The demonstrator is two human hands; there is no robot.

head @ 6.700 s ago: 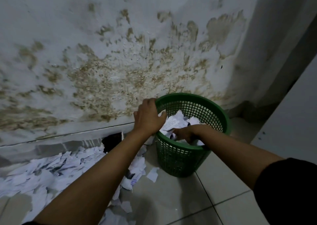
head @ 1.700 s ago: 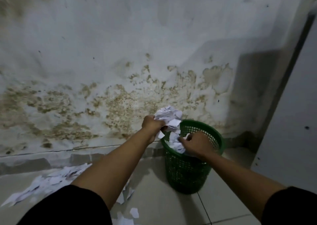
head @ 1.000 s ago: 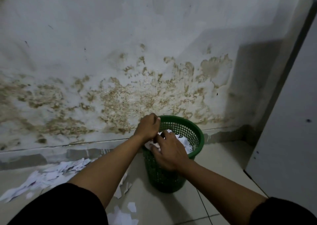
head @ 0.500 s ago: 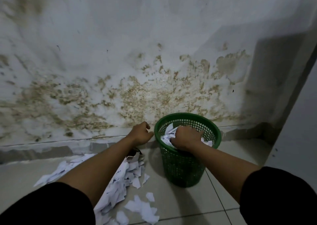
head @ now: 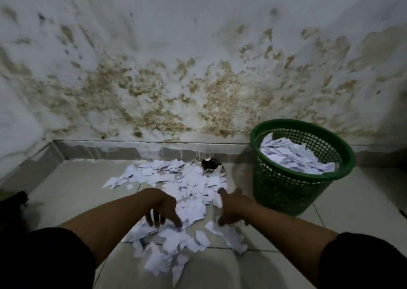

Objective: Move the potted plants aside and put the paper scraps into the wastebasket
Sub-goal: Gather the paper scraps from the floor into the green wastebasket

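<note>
On a tiled floor below a stained wall [head: 198, 68], both hands, left [head: 164, 208] and right [head: 231, 208], reach open-fingered onto scattered scraps [head: 191, 185]; the bin [head: 286, 192], part-filled with paper, stands just right.

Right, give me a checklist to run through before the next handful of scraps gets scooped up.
1. Both hands empty and free: ok. The left hand and right hand are spread over the pile, gripping nothing.
2. Paper scraps within reach: ok, directly under and between the hands.
3. Wastebasket upright and close: ok, standing just right of the pile.
4. Room left in the wastebasket: ok, though paper already lies near the rim.
5. Dark object at the pile's far edge: cannot tell what it is.
6. Potted plants out of the way: cannot tell, none clearly visible.
</note>
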